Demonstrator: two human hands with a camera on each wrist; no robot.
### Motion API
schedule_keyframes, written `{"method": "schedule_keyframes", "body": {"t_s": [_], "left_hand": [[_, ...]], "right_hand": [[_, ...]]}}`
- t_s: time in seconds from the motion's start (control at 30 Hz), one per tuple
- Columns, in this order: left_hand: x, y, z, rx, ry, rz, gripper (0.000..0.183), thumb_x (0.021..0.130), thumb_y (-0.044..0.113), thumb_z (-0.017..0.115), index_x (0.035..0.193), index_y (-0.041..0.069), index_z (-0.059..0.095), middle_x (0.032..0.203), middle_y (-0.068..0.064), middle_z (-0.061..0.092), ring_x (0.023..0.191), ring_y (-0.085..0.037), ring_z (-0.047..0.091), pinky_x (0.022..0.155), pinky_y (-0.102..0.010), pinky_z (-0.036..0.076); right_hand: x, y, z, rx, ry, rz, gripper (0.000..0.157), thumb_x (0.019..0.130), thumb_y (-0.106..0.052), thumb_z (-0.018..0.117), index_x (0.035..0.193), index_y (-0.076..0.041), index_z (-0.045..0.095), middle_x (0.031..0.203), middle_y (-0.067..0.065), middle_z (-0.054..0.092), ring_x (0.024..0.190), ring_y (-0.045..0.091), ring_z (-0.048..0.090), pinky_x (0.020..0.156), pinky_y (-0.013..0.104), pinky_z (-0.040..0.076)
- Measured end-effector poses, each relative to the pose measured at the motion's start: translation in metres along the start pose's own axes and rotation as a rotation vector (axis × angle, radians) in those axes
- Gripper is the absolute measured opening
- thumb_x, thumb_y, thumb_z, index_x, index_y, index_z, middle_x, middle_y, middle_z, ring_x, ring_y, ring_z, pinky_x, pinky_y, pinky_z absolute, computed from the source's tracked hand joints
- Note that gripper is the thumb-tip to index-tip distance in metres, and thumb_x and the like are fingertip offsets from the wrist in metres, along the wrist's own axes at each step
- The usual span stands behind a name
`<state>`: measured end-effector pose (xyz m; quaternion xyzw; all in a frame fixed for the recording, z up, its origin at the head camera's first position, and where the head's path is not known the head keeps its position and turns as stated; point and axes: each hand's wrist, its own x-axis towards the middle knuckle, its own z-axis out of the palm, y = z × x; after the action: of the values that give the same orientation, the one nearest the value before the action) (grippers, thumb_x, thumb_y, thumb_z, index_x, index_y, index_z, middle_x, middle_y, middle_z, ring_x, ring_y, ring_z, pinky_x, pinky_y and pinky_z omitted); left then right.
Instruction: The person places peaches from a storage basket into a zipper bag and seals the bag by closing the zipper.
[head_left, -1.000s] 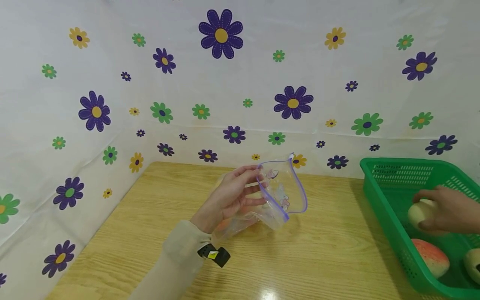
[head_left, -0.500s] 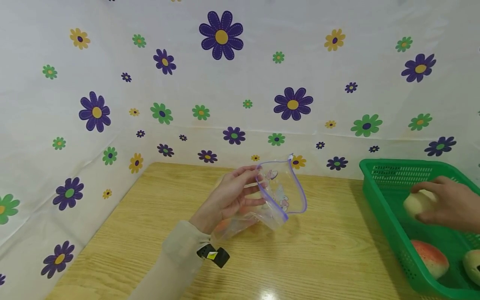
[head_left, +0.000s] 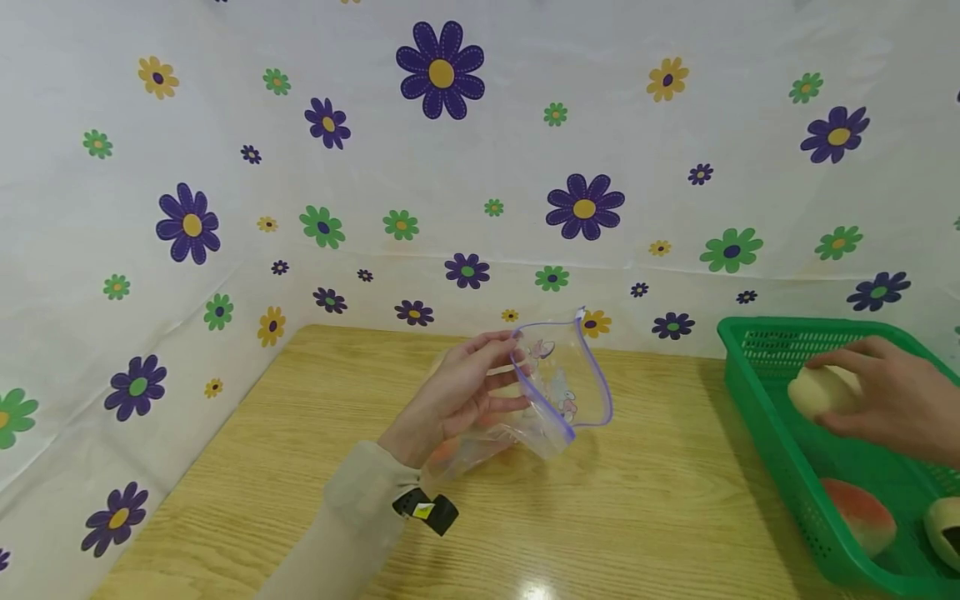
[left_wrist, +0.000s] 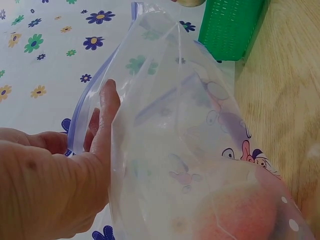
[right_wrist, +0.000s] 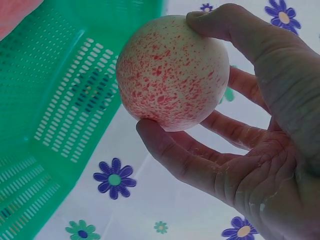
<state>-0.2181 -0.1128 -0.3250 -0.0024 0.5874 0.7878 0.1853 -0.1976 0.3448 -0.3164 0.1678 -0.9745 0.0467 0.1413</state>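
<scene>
My left hand (head_left: pixel 472 387) holds the rim of a clear zip bag (head_left: pixel 573 375) with a purple seal and printed cartoon figures. The bag's mouth gapes toward the right. Inside it, a reddish-orange round fruit (left_wrist: pixel 240 210) shows through the plastic in the left wrist view. Over on the right, my right hand (head_left: pixel 892 400) grips a round cream fruit (right_wrist: pixel 172 75) with red speckles between thumb and fingertips. That fruit is above the green basket (head_left: pixel 772 467), near its left side. A red-and-cream fruit (head_left: pixel 858 512) lies in the basket.
A pale round thing with a dark patch (head_left: pixel 945 529) lies at the basket's right, cut off by the frame edge. The wooden table (head_left: pixel 637 525) lies between bag and basket. A flower-printed white sheet (head_left: pixel 360 167) hangs behind and at the left.
My right hand has lifted the cream fruit and moved it left and slightly up within the basket's outline. The left hand and the bag have stayed in place.
</scene>
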Motion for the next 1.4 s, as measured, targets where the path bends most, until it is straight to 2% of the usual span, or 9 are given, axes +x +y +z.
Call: {"method": "schedule_keyframes", "body": {"t_s": [0.2,0.3,0.47,0.63,0.77,0.97,1.1,1.23,1.4], "left_hand": [[-0.001,0.0,-0.001,0.001,-0.012,0.003,0.042,0.11,0.021,0.046,0.15,0.007,0.045,0.108,0.0,0.059,0.101,-0.015,0.066,0.084,-0.045,0.064],[-0.001,0.0,-0.001,-0.002,-0.014,0.002,0.041,0.11,0.021,0.047,0.149,0.008,0.046,0.109,0.0,0.059,0.102,-0.015,0.066,0.084,-0.044,0.064],[-0.001,0.0,-0.001,-0.005,-0.012,-0.002,0.039,0.11,0.022,0.047,0.147,0.01,0.048,0.11,-0.001,0.059,0.103,-0.016,0.065,0.087,-0.047,0.062],[-0.001,0.001,-0.001,-0.007,-0.011,-0.002,0.039,0.11,0.022,0.047,0.147,0.01,0.048,0.111,-0.002,0.058,0.103,-0.016,0.065,0.088,-0.048,0.062],[-0.001,0.001,-0.001,-0.008,-0.011,-0.003,0.04,0.11,0.022,0.048,0.148,0.009,0.047,0.11,-0.001,0.059,0.102,-0.016,0.065,0.086,-0.046,0.063],[-0.001,0.001,-0.001,-0.009,-0.007,-0.006,0.038,0.11,0.022,0.048,0.146,0.011,0.049,0.11,-0.001,0.059,0.103,-0.016,0.066,0.085,-0.046,0.063],[-0.001,0.0,0.0,-0.01,-0.002,-0.006,0.038,0.11,0.022,0.048,0.146,0.01,0.049,0.111,-0.002,0.058,0.105,-0.016,0.066,0.086,-0.046,0.063],[-0.001,-0.001,0.0,-0.008,-0.002,-0.006,0.039,0.11,0.022,0.048,0.147,0.01,0.048,0.11,-0.001,0.058,0.106,-0.017,0.066,0.086,-0.046,0.063],[-0.001,-0.001,0.0,-0.001,-0.005,-0.003,0.04,0.11,0.022,0.048,0.148,0.01,0.048,0.11,-0.001,0.058,0.106,-0.016,0.066,0.085,-0.045,0.063]], "right_hand": [[0.003,-0.014,-0.006,-0.018,0.048,-0.052,0.055,0.061,-0.018,0.094,0.108,0.0,0.072,0.107,0.034,0.059,0.077,0.037,0.06,0.053,0.041,0.05],[0.005,-0.02,-0.009,-0.014,0.031,-0.046,0.056,0.063,-0.02,0.095,0.11,-0.001,0.071,0.11,0.036,0.058,0.08,0.04,0.061,0.057,0.048,0.054],[0.008,-0.031,-0.013,-0.007,0.023,-0.04,0.057,0.064,-0.022,0.095,0.113,-0.002,0.072,0.113,0.036,0.059,0.084,0.041,0.061,0.061,0.051,0.056],[0.01,-0.04,-0.013,0.015,0.037,-0.06,0.056,0.065,-0.022,0.095,0.113,-0.006,0.073,0.113,0.033,0.059,0.081,0.037,0.062,0.058,0.049,0.055],[0.012,-0.048,-0.013,0.036,0.049,-0.067,0.056,0.064,-0.022,0.095,0.114,-0.009,0.073,0.115,0.031,0.059,0.078,0.032,0.061,0.056,0.042,0.052],[0.013,-0.06,-0.015,0.064,0.042,-0.102,0.056,0.067,-0.021,0.094,0.118,-0.012,0.072,0.118,0.027,0.059,0.082,0.032,0.063,0.057,0.035,0.05],[0.015,-0.069,-0.015,0.085,0.067,-0.157,0.056,0.064,-0.018,0.096,0.115,-0.011,0.073,0.116,0.027,0.06,0.086,0.036,0.063,0.058,0.038,0.052],[0.017,-0.078,-0.013,0.097,0.087,-0.2,0.058,0.062,-0.015,0.097,0.114,-0.011,0.074,0.115,0.024,0.062,0.089,0.036,0.063,0.059,0.036,0.052],[0.022,-0.09,-0.012,0.12,0.072,-0.233,0.057,0.067,-0.016,0.095,0.119,-0.013,0.072,0.119,0.022,0.061,0.092,0.033,0.062,0.062,0.034,0.052]]}}
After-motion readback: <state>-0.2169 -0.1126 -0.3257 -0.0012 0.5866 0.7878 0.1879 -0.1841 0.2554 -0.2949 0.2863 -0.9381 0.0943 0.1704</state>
